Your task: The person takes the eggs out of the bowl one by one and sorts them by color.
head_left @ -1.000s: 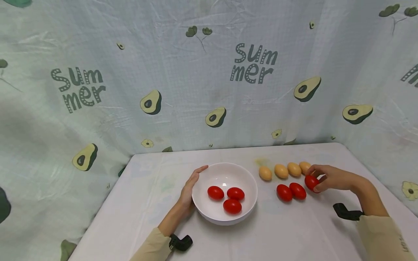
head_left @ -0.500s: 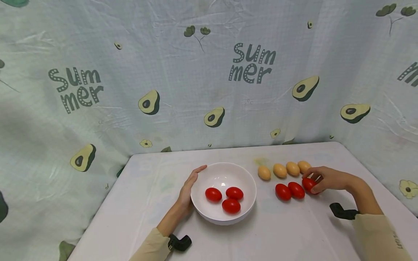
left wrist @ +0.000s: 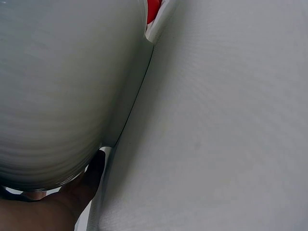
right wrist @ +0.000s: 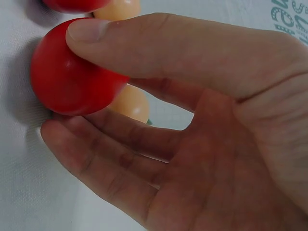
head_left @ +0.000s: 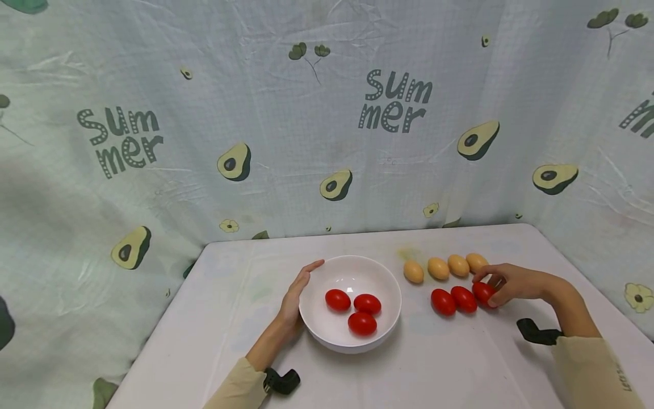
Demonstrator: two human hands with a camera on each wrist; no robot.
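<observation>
On the right side of the table, my right hand (head_left: 518, 282) pinches a red egg (head_left: 483, 293) between thumb and fingers. In the right wrist view the thumb presses on one side of this egg (right wrist: 77, 72), and the fingers lie along its other side. It stands at the right end of a row with two more red eggs (head_left: 443, 302). My left hand (head_left: 295, 298) rests along the left side of a white bowl (head_left: 311, 335), its fingers fairly straight against the wall. Three red eggs (head_left: 362, 324) lie in the bowl. The left wrist view shows the bowl's outer wall (left wrist: 62, 96) close up.
Behind the red row, several yellow eggs (head_left: 437, 268) form a line. The white-covered table (head_left: 434, 363) ends at a back edge against a hanging cloth (head_left: 286, 125) printed with avocados. Black wrist mounts (head_left: 283, 381) sit on both wrists.
My right hand has shifted slightly left and down with the red egg, which now stands closer in line with the other two. The left hand and bowl look unmoved.
</observation>
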